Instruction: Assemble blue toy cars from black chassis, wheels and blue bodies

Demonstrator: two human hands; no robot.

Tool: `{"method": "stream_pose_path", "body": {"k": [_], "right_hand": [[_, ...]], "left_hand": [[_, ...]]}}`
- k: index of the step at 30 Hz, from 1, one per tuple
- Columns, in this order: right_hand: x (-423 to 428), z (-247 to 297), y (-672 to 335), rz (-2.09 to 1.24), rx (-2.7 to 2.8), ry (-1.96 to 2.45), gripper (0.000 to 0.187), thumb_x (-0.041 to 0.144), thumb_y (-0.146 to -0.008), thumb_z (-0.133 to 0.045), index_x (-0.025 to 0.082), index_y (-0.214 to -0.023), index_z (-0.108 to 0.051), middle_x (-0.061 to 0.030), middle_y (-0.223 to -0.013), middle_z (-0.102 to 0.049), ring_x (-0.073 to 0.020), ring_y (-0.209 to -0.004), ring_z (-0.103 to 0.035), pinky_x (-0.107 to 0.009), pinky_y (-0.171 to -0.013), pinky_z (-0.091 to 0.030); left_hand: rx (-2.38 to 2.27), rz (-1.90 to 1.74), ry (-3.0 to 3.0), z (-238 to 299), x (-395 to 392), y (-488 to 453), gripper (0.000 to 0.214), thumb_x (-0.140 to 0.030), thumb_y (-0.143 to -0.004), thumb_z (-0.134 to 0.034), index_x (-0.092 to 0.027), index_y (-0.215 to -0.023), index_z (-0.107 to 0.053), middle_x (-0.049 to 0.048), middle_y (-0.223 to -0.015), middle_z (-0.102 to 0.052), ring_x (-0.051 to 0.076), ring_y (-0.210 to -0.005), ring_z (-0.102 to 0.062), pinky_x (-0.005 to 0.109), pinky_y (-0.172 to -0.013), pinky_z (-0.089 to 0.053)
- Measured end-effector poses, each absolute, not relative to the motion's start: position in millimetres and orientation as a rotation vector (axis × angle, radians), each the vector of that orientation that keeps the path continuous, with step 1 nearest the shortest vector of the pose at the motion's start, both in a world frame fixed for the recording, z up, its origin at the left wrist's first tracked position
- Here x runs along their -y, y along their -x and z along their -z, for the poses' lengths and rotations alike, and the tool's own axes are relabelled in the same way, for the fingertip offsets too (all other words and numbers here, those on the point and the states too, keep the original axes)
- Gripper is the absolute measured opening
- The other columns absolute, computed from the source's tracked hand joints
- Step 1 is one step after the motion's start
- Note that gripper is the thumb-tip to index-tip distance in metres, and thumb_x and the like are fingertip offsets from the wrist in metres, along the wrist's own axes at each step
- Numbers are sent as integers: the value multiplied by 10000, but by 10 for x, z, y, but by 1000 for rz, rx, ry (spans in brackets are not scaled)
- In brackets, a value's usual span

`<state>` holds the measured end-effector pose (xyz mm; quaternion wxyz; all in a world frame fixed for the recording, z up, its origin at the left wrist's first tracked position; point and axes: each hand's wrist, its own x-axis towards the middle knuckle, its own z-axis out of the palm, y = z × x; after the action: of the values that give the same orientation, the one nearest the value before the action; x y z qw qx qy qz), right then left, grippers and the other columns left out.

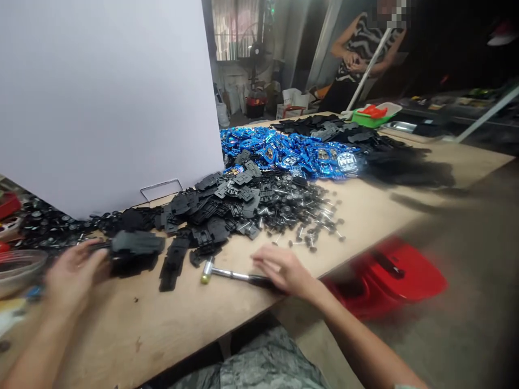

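My left hand (75,275) grips a black plastic moulded part (135,243) at the near left of the plywood table (162,329). My right hand (284,270) lies over the dark handle of a small mallet (231,274) with a pale yellow head, its fingers extended and slightly blurred. Just beyond both hands spreads a heap of black plastic parts (219,208). To its right lie several metal axles with small black wheels (300,213). Behind these is a mound of shiny blue foil packets (284,151).
A tall white board (101,97) stands on the table's left side. A glass bowl (20,270) sits at the left edge. A green tray (375,114) is at the far end, near a standing person (363,59). A red plastic object (389,275) lies on the floor right of the table.
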<state>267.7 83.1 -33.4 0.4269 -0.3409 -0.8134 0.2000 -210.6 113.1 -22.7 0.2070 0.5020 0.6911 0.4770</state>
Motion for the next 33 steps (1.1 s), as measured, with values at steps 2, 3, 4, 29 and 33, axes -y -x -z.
{"method": "stream_pose_path", "body": {"k": [2, 3, 4, 29, 33], "right_hand": [[-956, 316, -2955, -383, 1916, 1017, 148, 241, -1011, -597, 203, -1069, -727, -58, -881, -763, -170, -759, -709, -298, -694, -583], [-1004, 324, -3084, -319, 1896, 1118, 160, 245, -1016, -583, 207, -1066, -730, -54, -879, -769, -169, -741, -712, -299, -684, -585], [-1038, 346, -3191, -235, 1894, 1216, 176, 243, -1021, -563, 206, -1053, -732, -58, -892, -772, -172, -738, -712, -304, -677, -582], [-998, 321, -2223, -719, 1960, 952, 403, 286, -991, -627, 265, -1393, -623, -71, -1055, -739, -200, -915, -701, -357, -824, -604], [-1095, 244, -1733, -1405, 1730, 972, 509, 450, -882, -740, 227, -1333, -661, -80, -1061, -757, -212, -881, -725, -340, -741, -643]], "left_hand": [[-1884, -1547, -1169, 106, -1106, 2098, 365, -533, -805, -745, -365, -1118, -661, -22, -1287, -713, 406, -1343, -582, 647, -1064, -549], [-1857, -1629, -1090, 71, -1103, 2108, 336, -503, -787, -774, -370, -1079, -674, -54, -1346, -692, 398, -1408, -529, 650, -1138, -501], [-1817, -1669, -1055, 59, -1105, 2124, 324, -477, -771, -794, -376, -1055, -675, -81, -1394, -668, 386, -1457, -477, 648, -1196, -448], [-1165, -1518, -585, 369, -467, 331, 388, -210, -780, -813, -182, -1117, -623, 70, -1096, -735, 183, -889, -740, 343, -773, -676], [-1092, -1486, -555, 365, -271, 267, 430, -239, -767, -857, -180, -1135, -642, 78, -1143, -729, 203, -986, -726, 321, -835, -641]]}}
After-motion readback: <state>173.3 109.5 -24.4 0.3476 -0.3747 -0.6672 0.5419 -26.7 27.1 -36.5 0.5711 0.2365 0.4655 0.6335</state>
